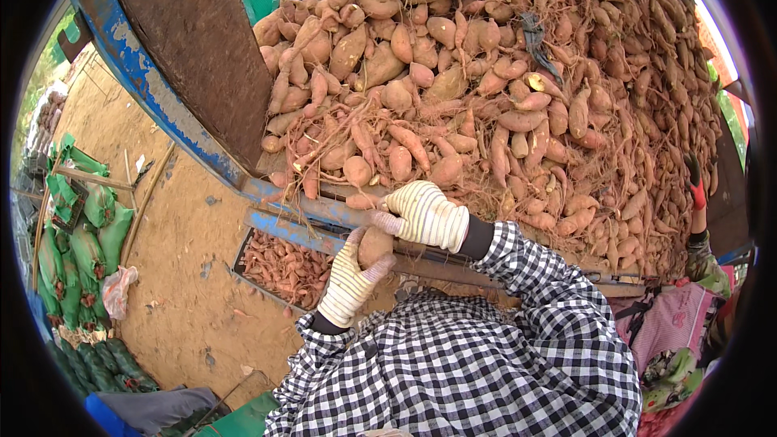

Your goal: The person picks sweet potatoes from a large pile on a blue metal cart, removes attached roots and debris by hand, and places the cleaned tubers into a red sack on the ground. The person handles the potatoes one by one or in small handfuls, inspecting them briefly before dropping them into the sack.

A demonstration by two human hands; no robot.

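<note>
My left hand (pixel 349 288), in a striped white knit glove, grips a round brownish sweet potato (pixel 374 247) in front of the truck bed's edge. Just above it is my right hand (pixel 425 216) in a matching glove, fingers bent and thumb tip close to that sweet potato. Whether the right fingers pinch anything is hidden. A smaller sweet potato (pixel 362 201) lies on the edge beside the right fingertips. Beyond both hands rises a large heap of sweet potatoes (pixel 419 73), with stringy roots tangled along its near side.
A blue-painted metal side panel (pixel 176 112) flanks the heap. Below the edge, a crate (pixel 247 279) holds small sweet potatoes. Filled green mesh bags (pixel 85 255) stand on the dirt ground at left. At right, another person's gloved hand (pixel 695 185) reaches toward the heap.
</note>
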